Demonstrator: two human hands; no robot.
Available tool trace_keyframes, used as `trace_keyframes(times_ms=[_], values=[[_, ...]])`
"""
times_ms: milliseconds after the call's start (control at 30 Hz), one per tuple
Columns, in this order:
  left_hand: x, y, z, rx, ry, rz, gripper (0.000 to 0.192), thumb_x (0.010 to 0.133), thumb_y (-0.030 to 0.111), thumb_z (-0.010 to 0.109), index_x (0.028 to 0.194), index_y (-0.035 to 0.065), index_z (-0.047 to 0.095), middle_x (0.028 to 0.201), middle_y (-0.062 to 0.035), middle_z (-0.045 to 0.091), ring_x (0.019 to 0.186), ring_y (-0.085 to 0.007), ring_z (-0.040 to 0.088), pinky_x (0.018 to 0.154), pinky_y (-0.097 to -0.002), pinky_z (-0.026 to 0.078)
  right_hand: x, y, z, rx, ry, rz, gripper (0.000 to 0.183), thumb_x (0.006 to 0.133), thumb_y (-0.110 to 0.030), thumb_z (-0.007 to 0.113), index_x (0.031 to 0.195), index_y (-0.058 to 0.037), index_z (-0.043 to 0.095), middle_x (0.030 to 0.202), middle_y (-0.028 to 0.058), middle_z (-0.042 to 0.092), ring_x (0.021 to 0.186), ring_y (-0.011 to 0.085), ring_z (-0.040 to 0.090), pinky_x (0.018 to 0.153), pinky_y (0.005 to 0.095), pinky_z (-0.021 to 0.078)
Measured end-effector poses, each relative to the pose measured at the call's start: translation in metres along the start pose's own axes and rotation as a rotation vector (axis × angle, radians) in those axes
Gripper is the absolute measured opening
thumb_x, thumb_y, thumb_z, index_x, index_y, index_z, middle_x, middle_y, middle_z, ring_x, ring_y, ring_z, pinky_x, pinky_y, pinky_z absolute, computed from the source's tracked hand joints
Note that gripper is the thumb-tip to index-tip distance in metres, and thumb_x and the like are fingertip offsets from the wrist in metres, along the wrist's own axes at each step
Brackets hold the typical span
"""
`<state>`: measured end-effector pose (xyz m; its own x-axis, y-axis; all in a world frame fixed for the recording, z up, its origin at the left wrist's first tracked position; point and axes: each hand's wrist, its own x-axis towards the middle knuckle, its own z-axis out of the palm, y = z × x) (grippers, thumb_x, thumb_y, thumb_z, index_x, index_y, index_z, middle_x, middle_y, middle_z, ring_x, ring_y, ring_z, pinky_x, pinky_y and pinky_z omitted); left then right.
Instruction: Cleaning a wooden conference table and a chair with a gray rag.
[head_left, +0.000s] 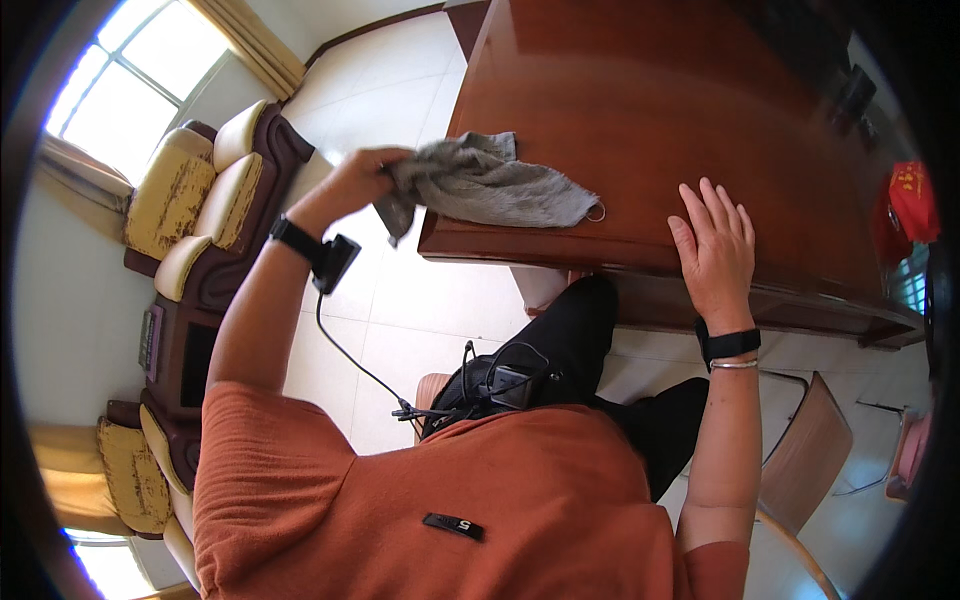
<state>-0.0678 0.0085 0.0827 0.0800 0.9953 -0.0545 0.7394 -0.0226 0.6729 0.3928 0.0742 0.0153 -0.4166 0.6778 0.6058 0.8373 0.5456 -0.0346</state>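
Note:
My left hand (367, 180) grips one end of a grey cloth (502, 187) just off the left corner of the wooden table (637, 120). The rest of the cloth lies bunched and creased across that corner, with a small hanging loop at its right end. Part of it droops over the floor below my fingers. Flat on the tabletop near the front edge rests my right hand (716, 240), palm down with the fingers slightly apart and nothing held. A black strap with a device and a cable is on my left wrist.
A red item (913, 201) and dark objects (853, 94) are at the table's right side. A wooden chair (810, 450) stands at lower right, near my right forearm. Worn padded armchairs (169, 195) line the left wall. The cable (349, 360) runs from my left wrist to my waist.

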Motion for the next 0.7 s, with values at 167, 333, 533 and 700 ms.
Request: trace_keyframes(times_ms=[167,333,533,700], values=[[0.039,-0.023,-0.043,-0.238,0.497,-0.14,0.048,0.084,-0.009,0.054,0.132,-0.0032,0.053,0.117,-0.0076,0.064,0.105,-0.0162,0.061,0.095,-0.0284,0.049,0.003,-0.006,-0.004,0.013,-0.039,0.026,0.046,0.099,-0.045,0.046,0.132,-0.0141,0.058,0.138,0.0133,0.053,0.131,0.0312,0.045,0.111,0.0463,0.0299],[0.067,-0.02,-0.041,-0.464,0.581,0.04,0.046,0.092,-0.002,0.052,0.138,-0.0002,0.047,0.118,-0.0095,0.062,0.106,-0.0178,0.061,0.094,-0.0297,0.05,0.005,-0.008,-0.009,0.007,-0.062,0.017,0.045,0.099,-0.042,0.046,0.133,-0.0138,0.057,0.14,0.0132,0.052,0.132,0.0314,0.044,0.111,0.0472,0.0292],[0.087,0.004,-0.002,-0.025,-0.075,0.117,0.052,0.095,0.003,0.055,0.145,0.007,0.04,0.14,-0.0111,0.049,0.128,-0.0217,0.048,0.107,-0.0347,0.041,0.003,-0.006,-0.01,-0.002,-0.093,0.014,0.046,0.1,-0.041,0.044,0.134,-0.013,0.055,0.141,0.0137,0.05,0.132,0.0323,0.043,0.112,0.0473,0.0287],[0.096,0.001,-0.002,0.095,-0.176,0.247,0.055,0.095,0.004,0.054,0.147,0.0123,0.039,0.156,-0.0079,0.03,0.143,-0.0242,0.03,0.116,-0.0367,0.028,0.001,-0.009,-0.015,0.0,-0.118,0.021,0.045,0.1,-0.039,0.044,0.136,-0.0135,0.054,0.142,0.0128,0.049,0.134,0.0317,0.042,0.112,0.0472,0.0277]])
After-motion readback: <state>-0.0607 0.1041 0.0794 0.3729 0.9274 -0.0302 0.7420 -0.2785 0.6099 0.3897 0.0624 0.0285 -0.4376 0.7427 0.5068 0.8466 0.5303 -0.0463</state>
